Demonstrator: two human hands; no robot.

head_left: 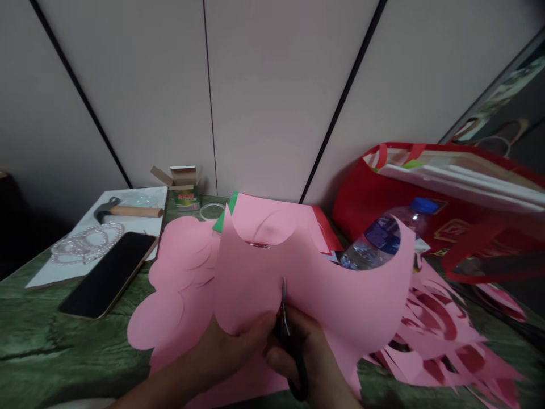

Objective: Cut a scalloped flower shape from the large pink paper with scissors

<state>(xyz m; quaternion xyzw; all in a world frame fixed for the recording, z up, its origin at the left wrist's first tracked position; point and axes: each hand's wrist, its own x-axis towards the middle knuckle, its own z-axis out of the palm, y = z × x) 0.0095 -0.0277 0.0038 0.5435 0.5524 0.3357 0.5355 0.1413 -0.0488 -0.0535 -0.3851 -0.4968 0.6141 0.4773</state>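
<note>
A sheet of pink paper (344, 301) with deep rounded cut-outs along its edges is held up in front of me. My left hand (234, 349) pinches its lower edge, thumb on the near face. In my right hand (309, 346) are black-handled scissors (284, 318), fingers wrapped round the handles. Their blades lie against the paper near its middle, pointing away from me, and look nearly closed. Behind and left of the sheet, several round pink paper pieces (157, 318) overlap in a pile. More flat pink paper lies under my hands.
Pink offcuts (443, 335) heap up at the right, near a water bottle (374, 241) and a red bag (357, 193). On the left are a phone (108, 275), a hammer (131, 211), beads (85, 241) and a small open box (186, 193). A wall (264, 102) stands behind.
</note>
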